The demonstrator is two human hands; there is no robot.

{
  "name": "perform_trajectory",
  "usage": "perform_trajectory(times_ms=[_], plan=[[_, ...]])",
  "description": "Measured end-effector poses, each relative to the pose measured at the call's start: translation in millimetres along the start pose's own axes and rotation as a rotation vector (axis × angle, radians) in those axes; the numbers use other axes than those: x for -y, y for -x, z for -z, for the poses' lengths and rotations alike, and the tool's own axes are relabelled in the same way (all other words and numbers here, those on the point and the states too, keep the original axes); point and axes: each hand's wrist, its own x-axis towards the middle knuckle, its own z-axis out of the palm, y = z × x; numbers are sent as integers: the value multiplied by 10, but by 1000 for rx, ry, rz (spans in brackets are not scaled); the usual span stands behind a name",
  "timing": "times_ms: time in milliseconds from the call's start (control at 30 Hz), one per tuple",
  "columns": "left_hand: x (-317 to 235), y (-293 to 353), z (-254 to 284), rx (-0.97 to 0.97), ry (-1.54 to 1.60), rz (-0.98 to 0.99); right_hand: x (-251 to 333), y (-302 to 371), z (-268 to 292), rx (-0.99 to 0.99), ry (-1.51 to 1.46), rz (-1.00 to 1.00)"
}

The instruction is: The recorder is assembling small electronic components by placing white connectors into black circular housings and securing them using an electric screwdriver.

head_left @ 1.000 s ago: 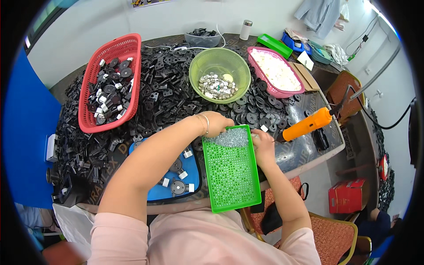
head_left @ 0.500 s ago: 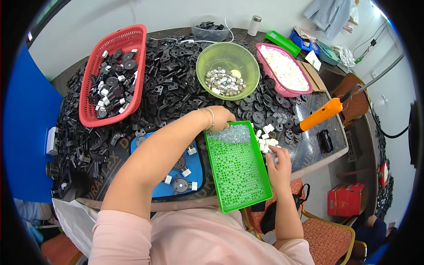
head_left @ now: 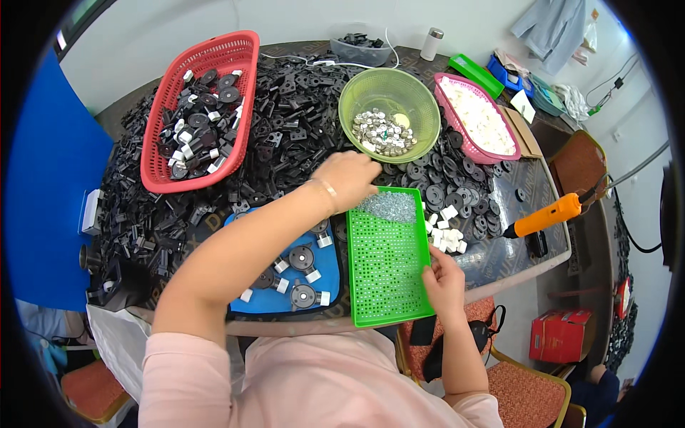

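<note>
My right hand [head_left: 444, 282] grips the right rim of a shallow green perforated tray [head_left: 389, 267], its thumb over the edge. My left hand [head_left: 347, 180] is bent round the tray's far left corner; its fingertips are partly hidden. Small clear or silvery pieces [head_left: 391, 207] lie heaped at the tray's far end. Beside its right wall sits a cluster of white blocks [head_left: 446, 232]. Under my left forearm, a blue mat [head_left: 275, 305] carries several black round parts with white ends [head_left: 303, 296].
Black plastic parts [head_left: 285, 107] cover the table's left and middle. Beyond my hands stand a red basket [head_left: 246, 135] of assembled parts, a yellow-green bowl [head_left: 346, 107] of metal pieces and a pink basket [head_left: 444, 107] of white pieces. An orange electric screwdriver [head_left: 548, 215] hangs at the right.
My right hand has moved from beside the white blocks to the tray's right rim. The tray has turned straighter. My left hand stays by its far left corner. The whole view has shifted slightly.
</note>
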Motion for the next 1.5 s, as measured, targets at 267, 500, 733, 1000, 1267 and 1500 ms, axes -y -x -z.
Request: perform_trajectory(times_ms=[267,500,733,1000,1267,1500], plan=[[-163,1163,178,-153,103,323,-335,46,829,-920,-88,449],[-160,1144,-97,-218,33,418,115,-408,974,-971,120,334],[-88,1079,-144,-143,100,482,-76,-634,965,-675,-364,345],[-91,1054,-144,-160,121,493,1,-757,907,-569,-563,293],[-107,1059,-141,-118,159,493,13,-763,880,-592,-609,331],[-101,1042,-110,-58,126,501,44,-750,888,-593,-627,341]])
